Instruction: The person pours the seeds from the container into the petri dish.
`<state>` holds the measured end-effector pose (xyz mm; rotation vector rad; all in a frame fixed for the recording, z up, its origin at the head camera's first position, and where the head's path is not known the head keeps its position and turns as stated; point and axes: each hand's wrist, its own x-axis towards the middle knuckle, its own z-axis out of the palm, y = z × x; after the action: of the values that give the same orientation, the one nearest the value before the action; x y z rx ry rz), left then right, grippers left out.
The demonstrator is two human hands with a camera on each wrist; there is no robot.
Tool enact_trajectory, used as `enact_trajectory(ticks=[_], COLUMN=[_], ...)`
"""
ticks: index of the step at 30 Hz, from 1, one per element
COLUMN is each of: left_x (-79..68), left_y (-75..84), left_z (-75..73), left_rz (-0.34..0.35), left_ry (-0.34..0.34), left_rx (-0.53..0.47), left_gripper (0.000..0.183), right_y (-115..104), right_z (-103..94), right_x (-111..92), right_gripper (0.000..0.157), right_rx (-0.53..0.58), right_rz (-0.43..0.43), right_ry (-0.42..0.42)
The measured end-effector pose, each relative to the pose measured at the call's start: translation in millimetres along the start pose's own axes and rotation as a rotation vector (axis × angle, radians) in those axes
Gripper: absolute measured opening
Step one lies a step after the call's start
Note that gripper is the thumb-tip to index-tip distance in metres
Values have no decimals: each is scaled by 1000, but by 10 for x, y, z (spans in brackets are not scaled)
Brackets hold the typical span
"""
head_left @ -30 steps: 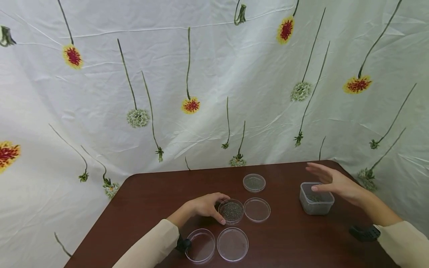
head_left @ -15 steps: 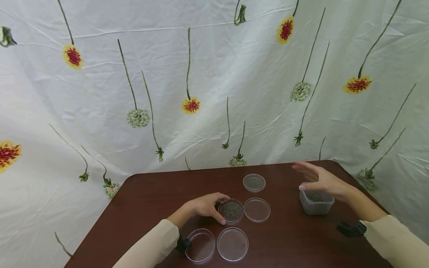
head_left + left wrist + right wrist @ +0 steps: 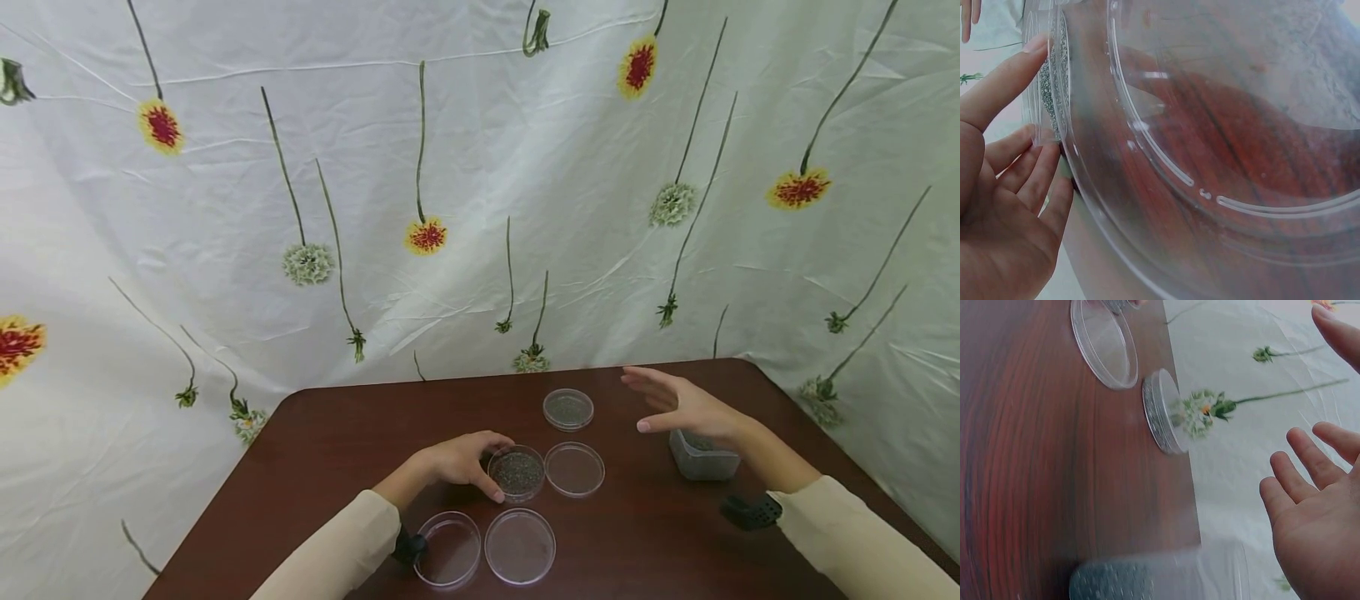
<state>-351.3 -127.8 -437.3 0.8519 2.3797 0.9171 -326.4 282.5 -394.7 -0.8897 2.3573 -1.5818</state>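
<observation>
My left hand point(image 3: 459, 462) grips the side of a clear petri dish point(image 3: 517, 473) of dark grains, thumb at the near edge and fingers round the far side. In the left wrist view the thumb and fingertips meet the rim of this grain-filled dish point(image 3: 1057, 81). My right hand point(image 3: 693, 408) hovers with fingers stretched and nothing in its grasp, left of and partly over a translucent plastic tub point(image 3: 703, 467) with dark grains inside. Between the hands lies a flat clear dish part point(image 3: 575, 493). Behind it stands a covered petri dish point(image 3: 568, 410) with grains.
Two more clear dish parts lie near the front: one point(image 3: 521, 581) below the gripped dish, another point(image 3: 450, 583) by the left wrist. All stand on a dark reddish-brown table point(image 3: 360, 433). A white cloth point(image 3: 480, 167) printed with flowers hangs behind its far edge.
My right hand has drifted left, from over the plastic tub toward the covered dish, still holding nothing. The left hand and its petri dish have stayed in place.
</observation>
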Motion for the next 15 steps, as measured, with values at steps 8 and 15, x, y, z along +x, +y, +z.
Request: enact_trajectory(ticks=[8, 15], left_x=[-3, -1], left_y=[-2, -4], left_z=[4, 4], left_rz=[-5, -8], left_ry=[3, 1], left_rx=[-7, -16], left_gripper=[79, 79], right_y=[5, 98], right_z=[184, 348], right_x=[143, 218], right_gripper=[84, 87], right_rx=[30, 65], right_rz=[-38, -39], right_ry=[-41, -85])
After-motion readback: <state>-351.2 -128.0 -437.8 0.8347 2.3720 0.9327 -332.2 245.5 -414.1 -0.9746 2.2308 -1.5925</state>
